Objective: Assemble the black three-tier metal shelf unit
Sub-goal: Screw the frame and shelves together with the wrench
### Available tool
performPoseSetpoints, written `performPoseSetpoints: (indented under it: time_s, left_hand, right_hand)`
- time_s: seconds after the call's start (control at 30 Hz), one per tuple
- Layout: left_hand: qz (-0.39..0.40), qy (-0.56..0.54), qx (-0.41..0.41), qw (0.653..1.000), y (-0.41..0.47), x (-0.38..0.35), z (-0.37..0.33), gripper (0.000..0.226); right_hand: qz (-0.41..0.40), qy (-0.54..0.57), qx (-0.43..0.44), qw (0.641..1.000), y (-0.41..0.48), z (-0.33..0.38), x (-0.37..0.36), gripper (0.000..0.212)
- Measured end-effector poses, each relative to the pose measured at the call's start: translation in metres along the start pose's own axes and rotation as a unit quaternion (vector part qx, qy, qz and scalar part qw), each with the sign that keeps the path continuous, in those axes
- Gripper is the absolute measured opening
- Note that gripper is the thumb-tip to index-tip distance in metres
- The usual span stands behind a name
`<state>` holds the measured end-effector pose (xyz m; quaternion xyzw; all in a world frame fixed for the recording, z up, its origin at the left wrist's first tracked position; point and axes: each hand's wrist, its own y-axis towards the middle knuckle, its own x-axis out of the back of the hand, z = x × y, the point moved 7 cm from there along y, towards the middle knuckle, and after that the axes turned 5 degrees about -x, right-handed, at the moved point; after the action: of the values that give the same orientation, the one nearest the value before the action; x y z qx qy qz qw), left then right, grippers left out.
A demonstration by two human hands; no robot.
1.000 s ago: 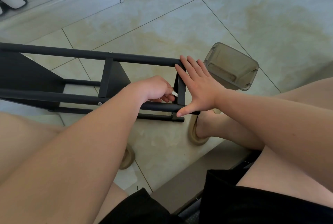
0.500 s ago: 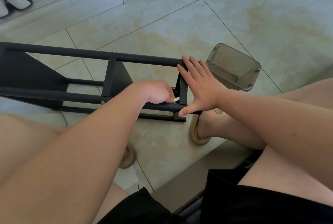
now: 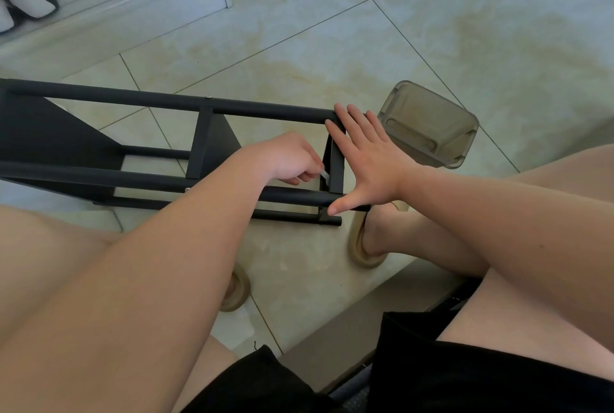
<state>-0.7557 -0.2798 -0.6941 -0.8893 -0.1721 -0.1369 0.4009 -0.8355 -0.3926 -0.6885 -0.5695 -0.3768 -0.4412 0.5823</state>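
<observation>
Black shelf frame (image 3: 166, 103) lies on its side on the tiled floor (image 3: 432, 30), centre-left of the frame.
Left hand (image 3: 285, 156) pinches a small pale tool (image 3: 325, 176) in curled fingers; right hand (image 3: 368, 160) presses flat on the frame's end, fingers straight and apart.

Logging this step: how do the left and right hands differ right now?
The left hand is curled, pinching a small pale tool; the right hand is flat, fingers straight. The left reaches inside the frame; the right presses on its end from outside. Both work at the same end.
</observation>
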Motion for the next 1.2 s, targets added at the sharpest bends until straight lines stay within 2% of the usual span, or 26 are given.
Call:
performPoseSetpoints:
  time_s: [0.07,0.2,0.33,0.53,0.73,1.0,1.2]
  left_hand:
    - [-0.011,-0.097,0.025,0.995,0.003,-0.005,0.005,0.012]
    - [-0.045,-0.185,0.077,0.979,0.006,-0.013,0.010,0.011]
    - [-0.094,-0.166,0.054,0.980,0.009,-0.009,0.007,0.014]
    - [-0.118,-0.163,0.059,0.978,0.008,-0.011,0.004,0.012]
    - [-0.105,-0.203,0.079,0.970,0.008,-0.012,0.004,0.011]
    - [-0.063,-0.157,0.072,0.983,0.007,-0.015,0.000,0.011]
    - [-0.051,-0.182,0.117,0.975,0.004,-0.019,0.002,0.013]
  right_hand:
    - [0.000,0.000,0.001,1.000,0.000,0.000,-0.001,0.149]
    - [0.000,0.001,0.000,1.000,0.000,0.000,-0.001,0.149]
    - [-0.002,0.002,0.000,1.000,0.000,0.000,0.000,0.149]
    - [-0.004,0.000,0.001,1.000,0.000,0.000,-0.001,0.148]
    - [-0.005,0.000,0.001,1.000,0.000,-0.001,-0.001,0.149]
    - [-0.007,0.000,0.002,1.000,0.000,-0.001,-0.001,0.149]
    - [-0.006,0.001,0.001,1.000,0.001,-0.001,-0.002,0.150]
